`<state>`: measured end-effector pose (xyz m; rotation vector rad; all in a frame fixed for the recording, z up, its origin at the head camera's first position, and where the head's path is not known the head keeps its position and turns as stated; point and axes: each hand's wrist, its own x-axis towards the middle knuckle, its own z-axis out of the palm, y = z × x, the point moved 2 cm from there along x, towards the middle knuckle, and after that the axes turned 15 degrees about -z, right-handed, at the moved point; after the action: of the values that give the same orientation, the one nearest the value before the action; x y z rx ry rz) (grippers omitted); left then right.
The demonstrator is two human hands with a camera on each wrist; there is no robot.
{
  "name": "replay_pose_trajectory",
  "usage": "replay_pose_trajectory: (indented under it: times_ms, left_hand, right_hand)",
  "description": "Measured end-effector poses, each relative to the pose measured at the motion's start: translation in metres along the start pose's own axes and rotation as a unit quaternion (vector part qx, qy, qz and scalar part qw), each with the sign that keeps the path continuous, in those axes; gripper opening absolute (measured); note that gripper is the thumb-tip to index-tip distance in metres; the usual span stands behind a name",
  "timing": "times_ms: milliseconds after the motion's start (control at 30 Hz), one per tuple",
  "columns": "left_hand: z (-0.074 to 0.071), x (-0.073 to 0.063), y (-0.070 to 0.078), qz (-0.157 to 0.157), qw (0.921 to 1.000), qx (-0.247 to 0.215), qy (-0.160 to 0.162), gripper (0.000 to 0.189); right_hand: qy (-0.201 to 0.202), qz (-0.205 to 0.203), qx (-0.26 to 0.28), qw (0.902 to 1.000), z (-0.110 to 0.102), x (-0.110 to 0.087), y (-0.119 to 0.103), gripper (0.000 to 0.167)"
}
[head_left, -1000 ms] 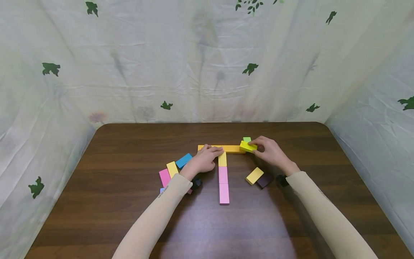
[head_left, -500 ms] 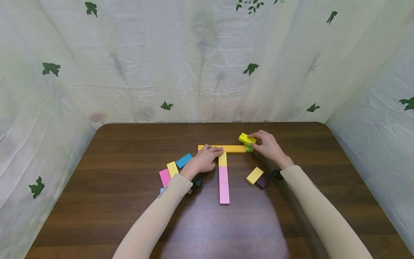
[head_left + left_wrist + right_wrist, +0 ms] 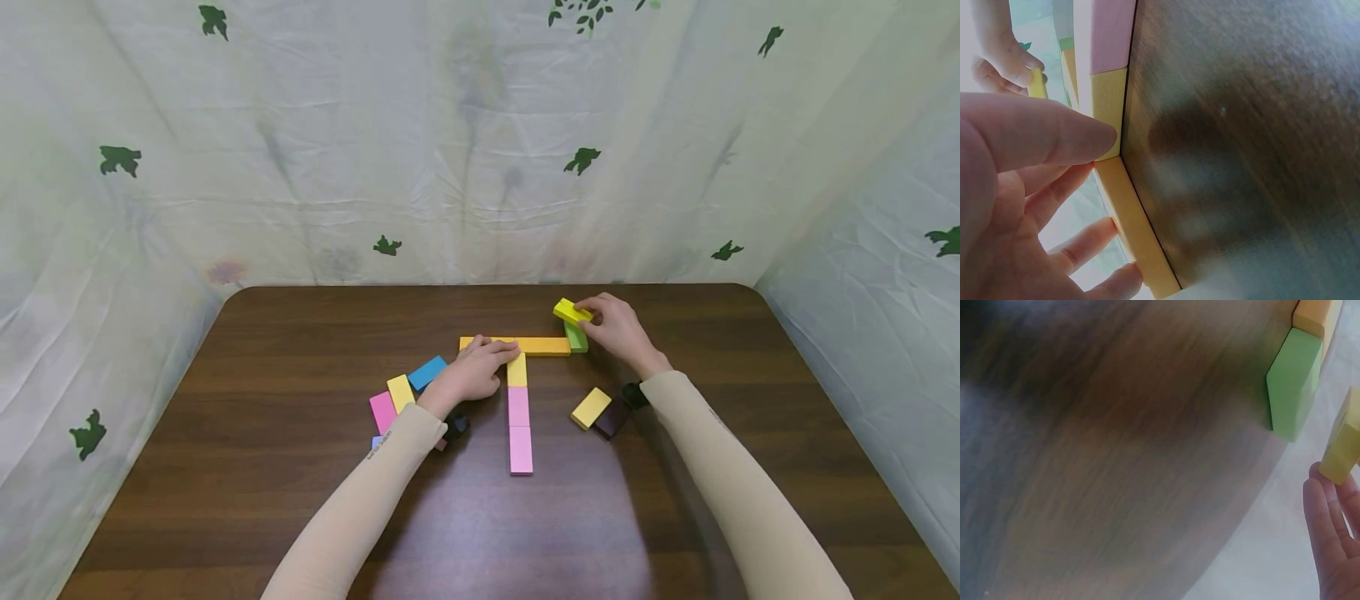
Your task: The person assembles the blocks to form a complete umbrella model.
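Note:
My right hand (image 3: pixel 617 327) pinches a bright yellow block (image 3: pixel 572 312) between thumb and fingers. The block hangs above and behind a green block (image 3: pixel 576 337), which stands at the right end of an orange row (image 3: pixel 543 346). In the right wrist view, the yellow block (image 3: pixel 1342 440) is apart from the green block (image 3: pixel 1295 384). My left hand (image 3: pixel 476 368) rests on the left part of the row, fingers extended. The left wrist view shows its thumb touching a pale yellow block (image 3: pixel 1110 103) and its fingertips along an orange block (image 3: pixel 1138 225).
Two pink blocks (image 3: pixel 519 425) run from the pale yellow one toward me. Blue (image 3: pixel 427 372), yellow (image 3: pixel 401 390) and pink (image 3: pixel 382 411) blocks lie by the left forearm, which partly hides others. A yellow block (image 3: pixel 591 408) and a dark block (image 3: pixel 612 417) lie right, on the brown table (image 3: pixel 300 500).
My right hand has carried the bright yellow block away from me, from over the row's right end to behind it, so more of the green block shows. The left hand has stayed put.

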<state>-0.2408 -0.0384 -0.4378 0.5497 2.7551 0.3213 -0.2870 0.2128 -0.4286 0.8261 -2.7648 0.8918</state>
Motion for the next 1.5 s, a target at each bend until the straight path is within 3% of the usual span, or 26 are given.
replay_pose_trajectory:
  times_ms: [700, 1167, 1500]
  left_hand:
    - [0.001, -0.002, 0.003, -0.002, 0.9999, -0.010, 0.000, 0.056]
    - [0.000, -0.003, 0.003, 0.000, 0.9999, -0.011, 0.000, 0.056]
    - [-0.001, -0.004, 0.003, -0.001, 0.9999, -0.014, 0.001, 0.056]
  right_hand:
    - [-0.008, 0.060, -0.015, 0.9980, 0.014, 0.023, 0.009, 0.032]
    - [-0.002, 0.068, -0.020, 0.9975, 0.018, 0.030, 0.014, 0.031]
    - [-0.020, 0.069, -0.017, 0.9973, 0.019, 0.036, 0.011, 0.030]
